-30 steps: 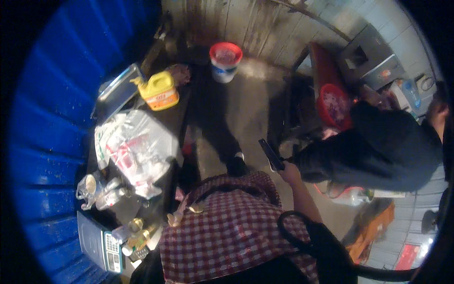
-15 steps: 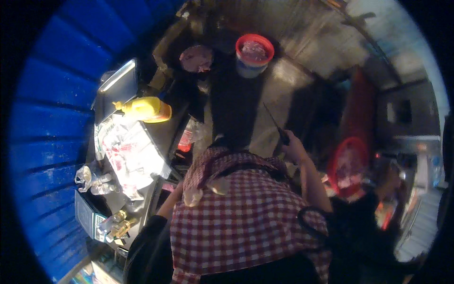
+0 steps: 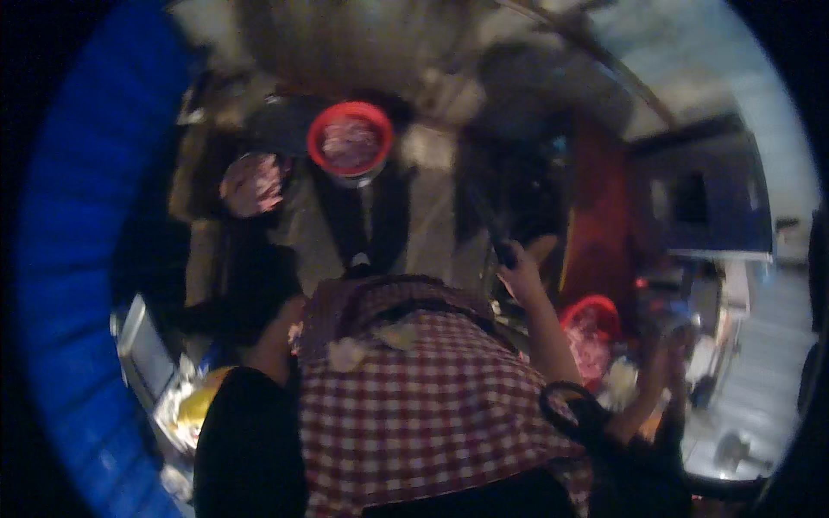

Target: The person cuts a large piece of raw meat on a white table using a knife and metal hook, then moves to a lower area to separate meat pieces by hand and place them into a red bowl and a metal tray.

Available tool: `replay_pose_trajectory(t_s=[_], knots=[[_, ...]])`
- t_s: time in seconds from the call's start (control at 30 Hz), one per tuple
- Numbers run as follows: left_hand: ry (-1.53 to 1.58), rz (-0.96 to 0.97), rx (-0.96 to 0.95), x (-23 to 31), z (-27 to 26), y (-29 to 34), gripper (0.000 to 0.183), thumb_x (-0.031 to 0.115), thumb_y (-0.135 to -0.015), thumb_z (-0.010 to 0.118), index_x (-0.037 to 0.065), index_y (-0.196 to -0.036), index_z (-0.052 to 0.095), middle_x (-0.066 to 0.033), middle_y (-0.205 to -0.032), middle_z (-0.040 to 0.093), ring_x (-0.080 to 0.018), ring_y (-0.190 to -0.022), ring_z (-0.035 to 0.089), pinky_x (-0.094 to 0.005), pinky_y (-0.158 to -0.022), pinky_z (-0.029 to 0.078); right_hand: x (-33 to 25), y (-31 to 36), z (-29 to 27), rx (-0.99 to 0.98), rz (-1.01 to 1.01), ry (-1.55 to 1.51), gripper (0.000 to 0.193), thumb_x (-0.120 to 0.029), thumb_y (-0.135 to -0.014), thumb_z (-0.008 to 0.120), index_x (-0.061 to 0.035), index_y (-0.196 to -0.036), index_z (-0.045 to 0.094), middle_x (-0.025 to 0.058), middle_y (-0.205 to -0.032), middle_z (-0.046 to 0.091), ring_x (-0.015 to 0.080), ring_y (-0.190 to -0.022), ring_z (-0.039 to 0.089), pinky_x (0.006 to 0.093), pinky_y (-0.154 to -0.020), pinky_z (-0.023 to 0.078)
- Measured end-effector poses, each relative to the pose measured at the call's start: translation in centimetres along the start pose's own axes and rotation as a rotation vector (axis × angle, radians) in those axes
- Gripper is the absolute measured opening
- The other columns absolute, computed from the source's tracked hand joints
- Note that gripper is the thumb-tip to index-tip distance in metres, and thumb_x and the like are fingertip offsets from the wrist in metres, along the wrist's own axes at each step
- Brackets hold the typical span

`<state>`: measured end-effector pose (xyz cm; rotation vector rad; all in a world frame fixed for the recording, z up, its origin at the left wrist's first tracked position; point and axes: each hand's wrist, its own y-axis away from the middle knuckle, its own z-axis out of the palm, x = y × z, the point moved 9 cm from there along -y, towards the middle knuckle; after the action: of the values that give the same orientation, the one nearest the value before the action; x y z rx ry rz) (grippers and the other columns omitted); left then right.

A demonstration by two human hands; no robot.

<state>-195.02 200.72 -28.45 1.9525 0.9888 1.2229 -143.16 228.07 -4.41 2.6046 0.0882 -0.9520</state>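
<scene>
Knife (image 3: 497, 236) is showing at one o'clock from my checked apron (image 3: 414, 388); my right grip (image 3: 520, 274) is wrapping its dark handle (image 3: 508, 254), and the blurred blade (image 3: 488, 216) is pointing toward eleven. I am judging it light and stiff, probably answering well to the wrist; the handle is offering the safe hold, well back from the blade, though any grease would be making it slippery. My left grip (image 3: 292, 319) is mostly hiding at the apron's edge, toward ten o'clock, so I cannot tell its state. Between eleven and twelve, a red-rimmed bucket (image 3: 350, 110) is holding pinkish pieces (image 3: 348, 141).
</scene>
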Motion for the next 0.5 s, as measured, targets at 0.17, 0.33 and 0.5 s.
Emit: replay_pose_trajectory(t_s=[0.17,0.33,0.5], knots=[[0.373,0.245,0.029,20.3,-9.1,-9.3,0.033,0.017,-0.09,0.056,0.009,-0.122,0.059,-0.014,-0.117,0.062,-0.0302,-0.105,0.061,-0.0399,-0.087,0.05,6.0,-5.7,-7.0,0.272,0.227,-0.03,0.059,-0.005,-0.075,0.062,-0.0085,-0.132,0.049,0.0229,-0.12,0.059,0.0374,-0.111,0.058,0.0402,-0.095,0.046],[-0.049,0.457,0.2,29.7,-10.6,-11.4,0.044,0.025,-0.091,0.058,0.011,-0.132,0.052,-0.0154,-0.125,0.058,-0.0288,-0.111,0.059,-0.0392,-0.09,0.048,15.0,-13.8,-13.5,0.418,0.331,0.072,0.057,-0.017,-0.079,0.064,-0.0053,-0.133,0.049,0.0204,-0.129,0.055,0.0366,-0.116,0.055,0.0425,-0.099,0.042],[-0.438,0.286,0.346,24.0,-1.0,-7.1,0.033,0.031,-0.096,0.05,0.011,-0.121,0.059,-0.0111,-0.095,0.066,-0.0223,-0.089,0.063,-0.0387,-0.077,0.05,22.3,-19.9,-18.1,0.618,0.515,0.292,0.059,-0.025,-0.078,0.069,-0.0023,-0.129,0.051,0.0218,-0.123,0.058,0.04,-0.113,0.056,0.0443,-0.094,0.045]])
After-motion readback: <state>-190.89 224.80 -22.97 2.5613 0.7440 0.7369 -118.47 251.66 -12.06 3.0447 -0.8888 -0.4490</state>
